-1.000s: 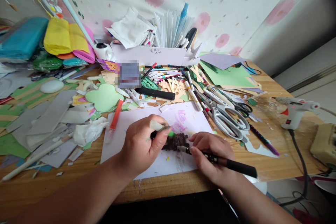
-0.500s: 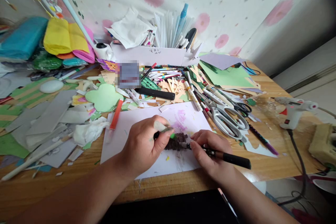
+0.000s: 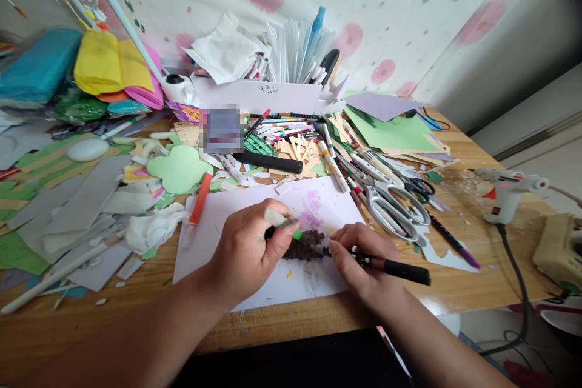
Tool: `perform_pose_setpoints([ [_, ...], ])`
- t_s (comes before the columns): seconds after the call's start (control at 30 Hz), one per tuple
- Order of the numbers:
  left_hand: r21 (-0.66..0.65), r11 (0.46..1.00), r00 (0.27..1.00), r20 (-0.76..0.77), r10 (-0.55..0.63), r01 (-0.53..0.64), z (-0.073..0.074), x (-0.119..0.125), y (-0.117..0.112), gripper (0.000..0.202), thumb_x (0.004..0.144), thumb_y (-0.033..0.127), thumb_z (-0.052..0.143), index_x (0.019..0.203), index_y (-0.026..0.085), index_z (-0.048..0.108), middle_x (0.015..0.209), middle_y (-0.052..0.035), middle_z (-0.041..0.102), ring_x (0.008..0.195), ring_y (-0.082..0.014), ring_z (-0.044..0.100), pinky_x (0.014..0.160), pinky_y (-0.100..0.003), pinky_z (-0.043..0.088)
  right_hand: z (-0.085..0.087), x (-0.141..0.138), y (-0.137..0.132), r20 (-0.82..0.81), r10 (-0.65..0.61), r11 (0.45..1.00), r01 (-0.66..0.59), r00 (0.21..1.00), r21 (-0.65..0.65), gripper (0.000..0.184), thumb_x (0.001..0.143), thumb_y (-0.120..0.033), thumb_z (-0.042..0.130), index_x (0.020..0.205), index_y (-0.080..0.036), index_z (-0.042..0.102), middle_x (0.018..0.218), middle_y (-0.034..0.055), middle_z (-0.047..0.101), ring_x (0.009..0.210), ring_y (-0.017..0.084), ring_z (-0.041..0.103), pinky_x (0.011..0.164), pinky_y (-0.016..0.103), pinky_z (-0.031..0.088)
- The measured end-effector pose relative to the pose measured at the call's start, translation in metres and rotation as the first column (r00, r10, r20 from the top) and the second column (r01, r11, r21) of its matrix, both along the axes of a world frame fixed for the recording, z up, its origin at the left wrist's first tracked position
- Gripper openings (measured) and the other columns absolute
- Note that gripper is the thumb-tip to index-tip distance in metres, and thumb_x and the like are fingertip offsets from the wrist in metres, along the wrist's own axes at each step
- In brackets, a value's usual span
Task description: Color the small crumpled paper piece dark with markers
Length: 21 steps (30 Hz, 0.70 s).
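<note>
My left hand (image 3: 248, 254) is closed, pinching a small dark brown paper piece (image 3: 308, 246) against a white sheet (image 3: 213, 230) on the wooden table. A bit of green shows at my left thumb. My right hand (image 3: 364, 260) is closed on a black marker (image 3: 400, 270), whose tip touches the brown piece. The marker's barrel points off to the right. Pink scribbles mark the white sheet just beyond the brown piece.
Scissors (image 3: 391, 203) lie right of the sheet, a glue gun (image 3: 509, 194) with its cord further right. An orange pen (image 3: 200, 200), a green paper shape (image 3: 179, 168), paper scraps and markers crowd the back. A white box (image 3: 259, 96) holds sticks and pens.
My right hand and the marker have shifted slightly left and up over the brown piece. My left hand has barely moved.
</note>
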<state>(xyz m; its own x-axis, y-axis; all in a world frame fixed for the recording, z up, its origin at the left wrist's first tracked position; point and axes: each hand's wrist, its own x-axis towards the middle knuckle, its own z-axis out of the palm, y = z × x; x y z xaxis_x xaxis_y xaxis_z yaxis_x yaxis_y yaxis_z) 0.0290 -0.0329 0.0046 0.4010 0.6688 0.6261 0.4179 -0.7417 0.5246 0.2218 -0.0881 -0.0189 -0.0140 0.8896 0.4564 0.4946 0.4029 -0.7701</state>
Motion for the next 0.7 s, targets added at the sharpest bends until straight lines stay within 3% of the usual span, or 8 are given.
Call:
perform_pose_setpoints([
  [0.23, -0.034, 0.994, 0.988, 0.109, 0.105, -0.102, -0.0001, -0.0048, 0.0038, 0.01, 0.088, 0.013, 0.049, 0.081, 0.017, 0.054, 0.072, 0.0029, 0.061, 0.063, -0.0074, 0.06, 0.059, -0.017, 0.046, -0.0022, 0.0001, -0.0001, -0.057, 0.005, 1.0, -0.005, 0.998, 0.005, 0.02, 0.082, -0.013, 0.059, 0.067, -0.021, 0.048, 0.06, -0.0029, 0.054, 0.058, 0.014, 0.059, 0.055, 0.027, 0.046],
  [0.4, -0.043, 0.998, 0.997, 0.065, 0.043, -0.041, 0.0001, -0.0003, 0.0024, 0.011, 0.087, 0.013, 0.05, 0.078, 0.017, 0.054, 0.066, 0.0035, 0.061, 0.058, -0.0074, 0.058, 0.057, -0.017, 0.046, -0.0022, -0.0018, 0.0024, -0.049, -0.022, 1.0, 0.023, 0.999, 0.001, 0.021, 0.082, -0.015, 0.059, 0.066, -0.021, 0.047, 0.059, -0.002, 0.055, 0.057, 0.014, 0.059, 0.052, 0.026, 0.044],
  [0.7, -0.063, 0.997, 0.999, 0.017, 0.036, -0.035, 0.0018, 0.0023, 0.0009, 0.012, 0.088, 0.016, 0.05, 0.077, 0.017, 0.055, 0.064, 0.0031, 0.061, 0.055, -0.0085, 0.058, 0.055, -0.018, 0.045, 0.0008, -0.003, 0.0035, 0.039, -0.058, 0.998, 0.059, 0.998, -0.032, 0.021, 0.082, -0.018, 0.058, 0.064, -0.02, 0.048, 0.058, -0.0008, 0.057, 0.05, 0.012, 0.054, 0.047, 0.025, 0.04],
])
